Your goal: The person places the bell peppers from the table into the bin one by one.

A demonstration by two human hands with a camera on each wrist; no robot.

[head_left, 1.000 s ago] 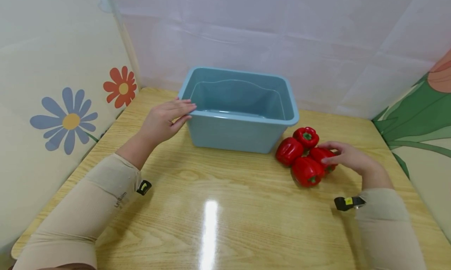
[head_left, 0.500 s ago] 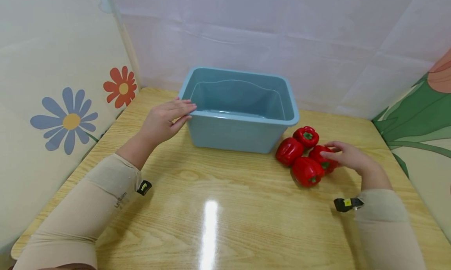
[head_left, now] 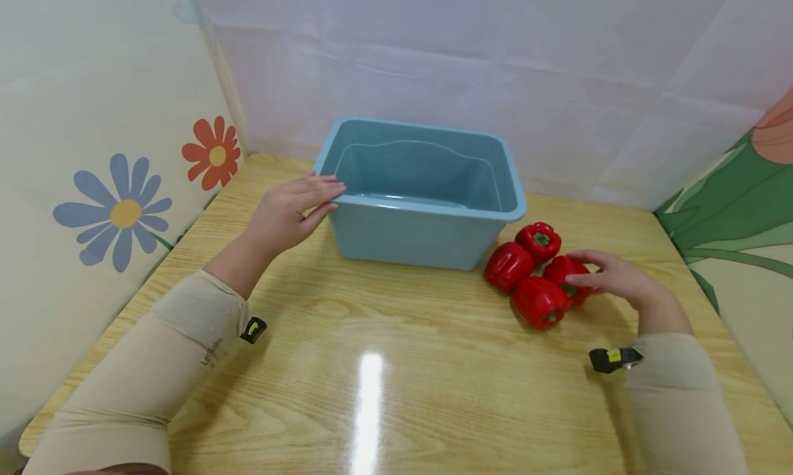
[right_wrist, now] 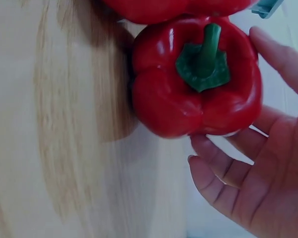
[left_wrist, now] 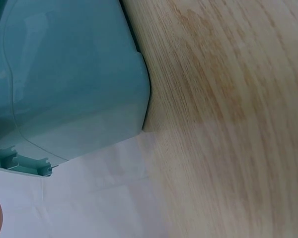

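Several shiny red bell peppers with green stems lie close together to the right of a light blue bin [head_left: 415, 237]. My right hand [head_left: 616, 277] holds the rightmost bell pepper [head_left: 566, 272], thumb on one side and fingers on the other. In the right wrist view, this bell pepper [right_wrist: 161, 99] shows its stem, with the thumb touching its upper side and fingers behind it. It still sits by the table top. My left hand [head_left: 281, 213] rests on the bin's near left corner, fingers straight across the rim. Only a sliver of it shows in the left wrist view.
Nearest the front lies one bell pepper [head_left: 539, 303]; another bell pepper [head_left: 509, 267] is beside the bin, and one more bell pepper [head_left: 538, 241] is behind. The wooden table [head_left: 310, 392] meets a pale cloth backdrop [head_left: 557, 103] at the back. Painted panels flank both sides.
The rightmost bell pepper has turned a little under my right hand, bringing its stem side more into sight. My left hand and the bin have stayed in place.
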